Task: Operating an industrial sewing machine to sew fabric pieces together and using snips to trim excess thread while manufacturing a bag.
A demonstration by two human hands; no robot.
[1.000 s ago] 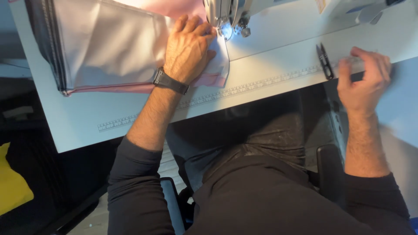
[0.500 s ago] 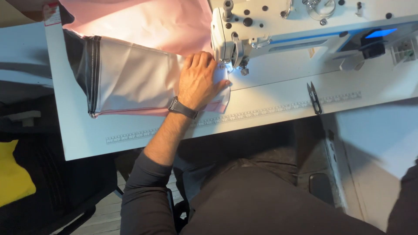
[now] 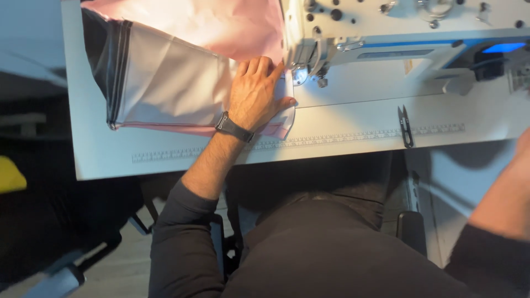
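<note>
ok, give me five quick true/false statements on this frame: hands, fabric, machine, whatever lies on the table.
1. The left hand lies flat on the pink fabric beside the sewing machine's needle area. True.
2. The thread snips are held in the right hand. False: they lie on the white table, apart from both hands.
3. A dark watch band sits on the left wrist. True.
4. The right hand presses the fabric too. False: only the right forearm shows at the frame's right edge, off the table; its hand is out of view.
5. A measuring scale runs along the table's front edge. True.
</note>
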